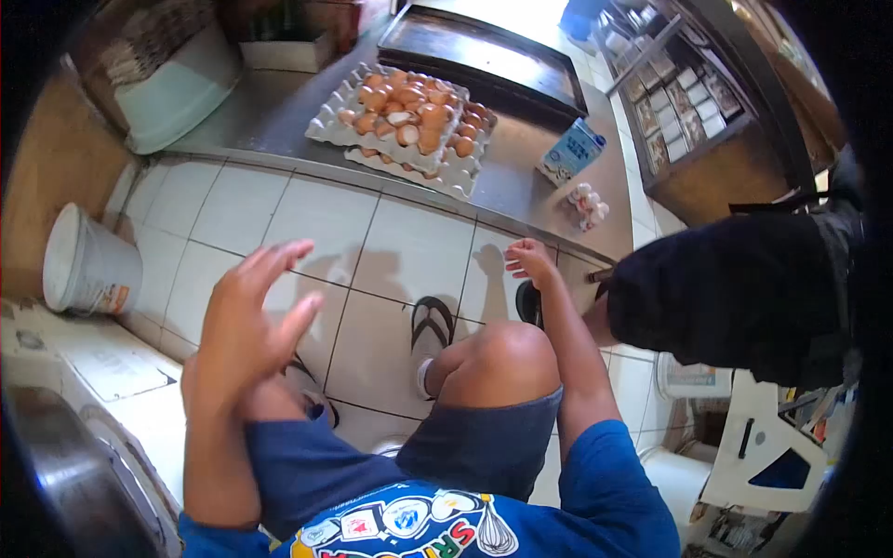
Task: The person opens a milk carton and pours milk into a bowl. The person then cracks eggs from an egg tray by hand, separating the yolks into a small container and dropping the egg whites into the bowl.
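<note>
My left hand (256,316) is raised over the floor with thumb and fingers apart, holding nothing. Near the front edge of the counter, my right hand (528,261) hangs in the air with loosely bent fingers and nothing visible in it. Beyond both hands, stacked egg trays (327,123) stand on the metal counter (521,191). Brown eggshells (409,96) are heaped on the upper tray, and some look broken. To the right stands a blue and white carton (572,152), with a small pack of pale eggs (588,206) in front of it.
A dark baking tray (484,56) lies at the back of the counter. Another person's dark-clothed leg (716,288) is close on my right. A white bucket (93,265) stands at left. A rack with filled containers (684,107) is at upper right.
</note>
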The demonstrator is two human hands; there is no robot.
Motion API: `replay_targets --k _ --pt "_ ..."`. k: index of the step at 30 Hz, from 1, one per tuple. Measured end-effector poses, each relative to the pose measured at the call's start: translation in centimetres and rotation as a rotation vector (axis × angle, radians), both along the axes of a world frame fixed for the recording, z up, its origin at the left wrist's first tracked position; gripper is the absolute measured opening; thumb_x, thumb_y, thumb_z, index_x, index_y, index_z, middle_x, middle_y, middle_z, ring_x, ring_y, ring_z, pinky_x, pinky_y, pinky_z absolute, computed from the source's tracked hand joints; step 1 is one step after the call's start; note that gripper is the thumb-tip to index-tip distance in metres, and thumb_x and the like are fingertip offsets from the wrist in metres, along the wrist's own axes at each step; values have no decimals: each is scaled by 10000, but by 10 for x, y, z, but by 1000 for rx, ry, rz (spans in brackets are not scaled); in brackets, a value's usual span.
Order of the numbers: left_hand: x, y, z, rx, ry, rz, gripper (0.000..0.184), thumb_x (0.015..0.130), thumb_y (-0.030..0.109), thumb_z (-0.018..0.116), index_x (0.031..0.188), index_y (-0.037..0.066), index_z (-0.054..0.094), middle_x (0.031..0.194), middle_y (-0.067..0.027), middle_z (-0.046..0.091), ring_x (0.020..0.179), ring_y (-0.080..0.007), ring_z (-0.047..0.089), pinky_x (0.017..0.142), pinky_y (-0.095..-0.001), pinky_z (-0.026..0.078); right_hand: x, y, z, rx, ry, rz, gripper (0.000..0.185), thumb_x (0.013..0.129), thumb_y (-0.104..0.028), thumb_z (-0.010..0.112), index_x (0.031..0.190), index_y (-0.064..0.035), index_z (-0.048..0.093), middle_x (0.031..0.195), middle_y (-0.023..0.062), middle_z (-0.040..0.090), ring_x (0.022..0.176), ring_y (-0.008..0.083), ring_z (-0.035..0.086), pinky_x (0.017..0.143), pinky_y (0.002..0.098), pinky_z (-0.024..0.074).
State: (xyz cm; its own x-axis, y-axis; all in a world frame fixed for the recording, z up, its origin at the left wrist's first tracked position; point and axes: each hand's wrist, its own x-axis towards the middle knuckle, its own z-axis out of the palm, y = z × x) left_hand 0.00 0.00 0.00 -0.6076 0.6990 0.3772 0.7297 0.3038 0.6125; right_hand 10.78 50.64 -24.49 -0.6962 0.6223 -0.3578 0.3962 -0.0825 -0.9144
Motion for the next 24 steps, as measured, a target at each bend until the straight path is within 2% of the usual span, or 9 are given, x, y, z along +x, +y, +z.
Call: replay_targets --k 5,8,9,11,12,14,17,20,24 --pt "61 -18 25 -139 -249 -196 521 692 41 695 1203 -7 607 1041 -138 667 936 -245 633 839 -319 491 149 -20 -111 -373 -22 -352 149 859 -183 611 979 -97 631 834 77 661 632 203 612 542 316 508" --pt "26 -10 14 -337 -345 -154 533 693 50 713 1213 6 606 1058 -128 670 942 -249 634 848 -325 496 156 5 -144 -592 404 -710 117 869 -189 560 875 -110 647 736 68 631 628 226 576 581 378 506" --pt "16 -7 7 -402 -395 -136 537 693 53 719 1216 10 606 1063 -124 670 944 -250 635 851 -328 498 158 31 -169 -744 651 -699 197 886 -238 543 737 -133 619 580 41 548 533 214 484 617 431 489" --pt "-3 0 -7 -450 -347 -123 538 699 60 721 1222 18 604 1071 -123 670 943 -251 637 852 -331 501 140 32 -155 -786 1023 -792 256 902 -289 518 688 -163 584 492 10 463 471 175 399 635 467 471" --pt "-10 2 -15 -496 -338 -131 539 705 68 724 1228 26 601 1079 -122 670 941 -253 638 854 -335 504 134 53 -170 -781 928 -1032 258 898 -324 491 709 -181 594 457 -7 428 448 166 386 679 511 459" --pt "-20 2 -33 -579 -325 -142 542 717 83 730 1240 41 596 1094 -120 670 939 -256 642 858 -343 510 149 103 -235 -842 1056 -909 248 892 -342 484 854 -172 660 580 -3 584 464 163 430 735 524 466" --pt "-41 2 -54 -601 -318 -129 529 744 144 728 1252 80 596 1113 -107 666 943 -255 644 846 -349 511 122 79 -180 -930 1132 -1063 331 898 -374 476 1028 -141 672 775 47 688 494 185 487 751 552 470" --pt "-61 7 -71 -620 -337 -134 517 771 205 726 1264 119 596 1132 -93 662 948 -255 647 835 -356 511 89 44 -125 -765 1242 -1237 364 907 -381 483 1102 -130 660 882 91 703 499 212 515 705 526 496" --pt "-84 13 -83 -701 -286 -37 542 747 161 740 1260 84 583 1125 -118 666 937 -251 647 852 -358 517 80 26 -120 -787 1269 -1157 415 905 -369 496 1147 -61 631 960 128 701 783 258 667 703 396 557"
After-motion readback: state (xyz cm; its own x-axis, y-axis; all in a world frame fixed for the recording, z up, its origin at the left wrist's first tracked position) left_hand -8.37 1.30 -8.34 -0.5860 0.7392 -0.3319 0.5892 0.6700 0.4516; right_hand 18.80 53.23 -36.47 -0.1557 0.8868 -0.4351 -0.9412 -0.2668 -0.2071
